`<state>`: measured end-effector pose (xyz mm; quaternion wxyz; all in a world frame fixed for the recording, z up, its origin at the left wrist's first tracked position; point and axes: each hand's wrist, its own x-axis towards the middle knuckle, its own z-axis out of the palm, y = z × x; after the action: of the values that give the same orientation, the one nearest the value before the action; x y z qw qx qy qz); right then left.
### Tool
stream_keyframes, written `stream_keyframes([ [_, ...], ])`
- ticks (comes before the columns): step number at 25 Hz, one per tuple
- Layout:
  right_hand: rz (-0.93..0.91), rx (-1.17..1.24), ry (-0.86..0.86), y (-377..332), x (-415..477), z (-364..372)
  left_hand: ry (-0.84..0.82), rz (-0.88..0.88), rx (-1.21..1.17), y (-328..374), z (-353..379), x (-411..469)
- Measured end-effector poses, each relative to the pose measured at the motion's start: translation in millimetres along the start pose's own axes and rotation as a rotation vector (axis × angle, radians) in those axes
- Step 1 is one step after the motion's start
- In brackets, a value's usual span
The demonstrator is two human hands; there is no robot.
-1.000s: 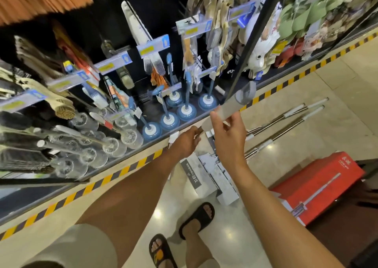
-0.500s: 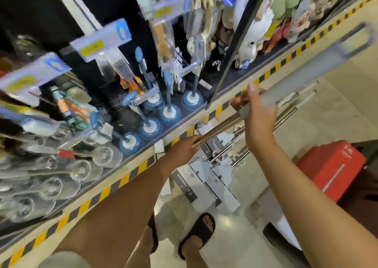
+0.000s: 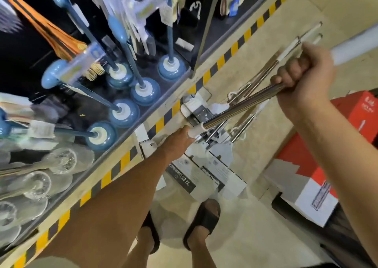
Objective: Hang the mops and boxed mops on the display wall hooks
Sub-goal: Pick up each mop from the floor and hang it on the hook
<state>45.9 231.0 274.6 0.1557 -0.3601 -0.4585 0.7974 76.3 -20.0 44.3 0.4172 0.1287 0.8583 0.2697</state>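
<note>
Head view: the mop (image 3: 241,108) is slanting from centre to upper right, and its steel pole is likely stiff, light and slick. The right hand (image 3: 304,77) is wrapping its fingers (image 3: 286,74) round the upper shaft. The left hand (image 3: 180,138) is meeting the white collar, but I cannot tell its grip.

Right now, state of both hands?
Left hand: grips the mop pole near its lower end.
Right hand: grips the same pole higher up.

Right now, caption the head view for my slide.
Right hand and left hand grip a steel-handled mop above more mops on the floor, beside shelved blue plungers.
</note>
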Motion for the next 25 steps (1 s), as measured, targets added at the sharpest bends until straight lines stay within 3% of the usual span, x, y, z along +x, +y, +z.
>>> stream_keyframes([
  [8,0.048,-0.016,0.212,-6,48,-29,-0.078,-0.049,0.16,19,12,26],
  [12,0.096,-0.054,0.199,6,50,-33,-0.09,-0.062,0.226,8,31,9],
  [18,0.166,-0.112,0.069,6,25,-22,-0.154,-0.162,0.102,10,46,-34],
  [21,0.162,-0.145,-0.001,-3,0,-14,-0.153,-0.07,0.109,22,38,-58],
  [25,0.136,-0.183,-0.052,-21,-45,-6,0.0,0.074,-0.26,66,13,-99],
])
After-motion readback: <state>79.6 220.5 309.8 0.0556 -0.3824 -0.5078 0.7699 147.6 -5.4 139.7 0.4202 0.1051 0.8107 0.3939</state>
